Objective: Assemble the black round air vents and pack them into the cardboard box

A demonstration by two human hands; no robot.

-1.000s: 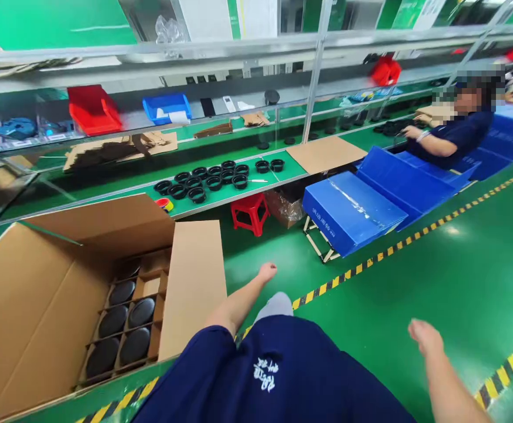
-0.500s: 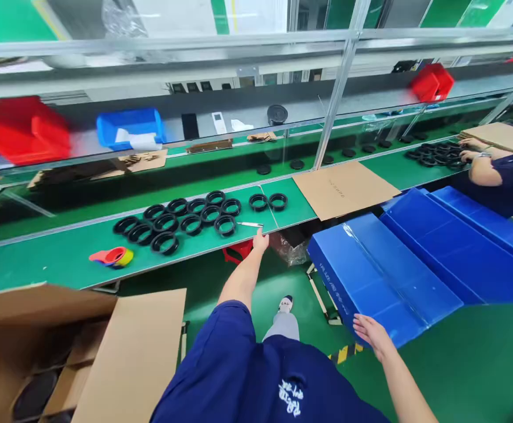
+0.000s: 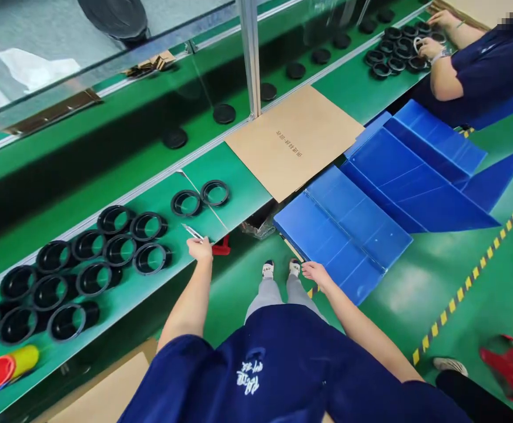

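At the front edge of the green bench my left hand (image 3: 200,248) is closed on the near end of a slim silver pen-like tool (image 3: 193,232). Its pointed end aims away and left; its exact kind is unclear. Two black rings (image 3: 186,203) lie just beyond, and a larger group of black rings (image 3: 119,250) stands to the left. My right hand (image 3: 315,274) hangs low by the near corner of a blue corrugated plastic box (image 3: 343,226), fingers loosely stretched, holding nothing. Whether it touches the box I cannot tell.
A flat cardboard sheet (image 3: 295,141) lies across the bench. Black discs (image 3: 224,113) line the strip behind. A red and yellow tape-like item (image 3: 7,369) sits at left. A co-worker's hand (image 3: 428,48) is among rings at far right. A red stool (image 3: 509,370) stands on the floor.
The view has moved closer and turned right. My left hand has gone from beside the slim tool to holding its end. My right hand stays open near the blue box.
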